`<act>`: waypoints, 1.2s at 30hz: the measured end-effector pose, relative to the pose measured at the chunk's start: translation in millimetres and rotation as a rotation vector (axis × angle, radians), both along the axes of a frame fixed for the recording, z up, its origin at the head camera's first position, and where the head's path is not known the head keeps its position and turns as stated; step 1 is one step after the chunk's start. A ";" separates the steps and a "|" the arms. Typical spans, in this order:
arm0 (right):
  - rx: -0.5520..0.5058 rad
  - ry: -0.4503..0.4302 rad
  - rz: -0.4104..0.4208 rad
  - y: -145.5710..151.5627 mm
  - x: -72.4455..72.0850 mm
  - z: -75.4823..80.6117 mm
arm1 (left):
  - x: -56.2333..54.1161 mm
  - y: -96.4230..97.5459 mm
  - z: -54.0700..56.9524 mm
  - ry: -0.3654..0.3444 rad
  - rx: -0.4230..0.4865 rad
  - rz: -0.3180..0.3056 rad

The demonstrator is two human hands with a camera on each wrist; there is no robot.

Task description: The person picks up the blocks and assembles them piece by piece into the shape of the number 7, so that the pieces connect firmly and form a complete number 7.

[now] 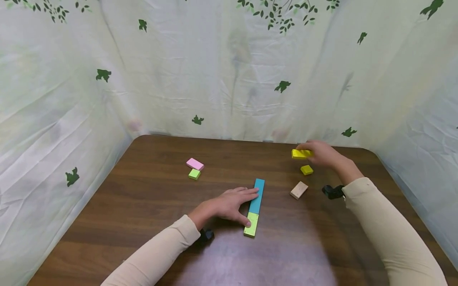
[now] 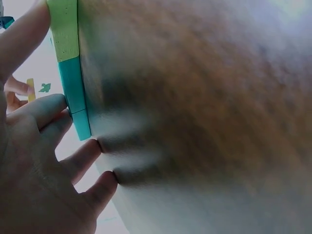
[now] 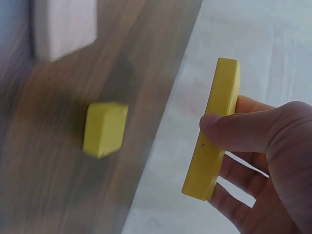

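My right hand (image 1: 323, 154) pinches a long yellow block (image 3: 212, 146) between thumb and fingers, lifted off the table near its far edge. Below it on the table lies a short yellow block (image 1: 306, 170), and a plain wooden block (image 1: 299, 190) is closer to me. In the middle, a light green block (image 1: 251, 225) lies end to end with a blue strip (image 1: 257, 196); the left wrist view shows a seam across the blue part. With fingers spread, my left hand (image 1: 230, 204) touches this row, thumb at the green block and a finger at the blue.
A pink block (image 1: 195, 164) and a small green block (image 1: 194, 174) lie close together at the left on the brown wooden table (image 1: 143, 190). A pale curtain (image 1: 214, 71) with leaf prints hangs behind the table and along both sides.
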State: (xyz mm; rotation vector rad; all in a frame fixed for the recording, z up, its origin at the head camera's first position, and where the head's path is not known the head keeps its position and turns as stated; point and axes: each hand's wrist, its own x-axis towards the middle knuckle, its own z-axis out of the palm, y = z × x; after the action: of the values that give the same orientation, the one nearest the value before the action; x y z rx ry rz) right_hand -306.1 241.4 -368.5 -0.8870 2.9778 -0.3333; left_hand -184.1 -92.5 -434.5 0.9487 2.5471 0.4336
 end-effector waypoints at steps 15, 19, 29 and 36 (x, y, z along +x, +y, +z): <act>0.022 -0.081 0.043 -64.2 -18.0 -23.8 | -1.0 1.1 -1.2 -0.009 -0.002 0.010; 0.041 -0.095 0.075 -75.0 -18.7 -30.6 | -0.7 1.9 -0.2 -0.017 -0.001 0.009; 0.048 -0.082 0.113 -88.4 -15.6 -34.4 | 0.0 1.0 1.4 -0.018 0.002 0.004; 0.052 -0.111 0.107 -94.9 -12.5 -35.9 | -0.2 0.4 0.6 -0.024 0.006 0.005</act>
State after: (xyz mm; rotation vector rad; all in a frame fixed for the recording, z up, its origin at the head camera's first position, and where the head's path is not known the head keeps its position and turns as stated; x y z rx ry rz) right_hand -318.6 146.5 -404.4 -0.9840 2.8120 -0.2906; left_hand -184.4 -92.1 -433.9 0.9339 2.5288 0.4514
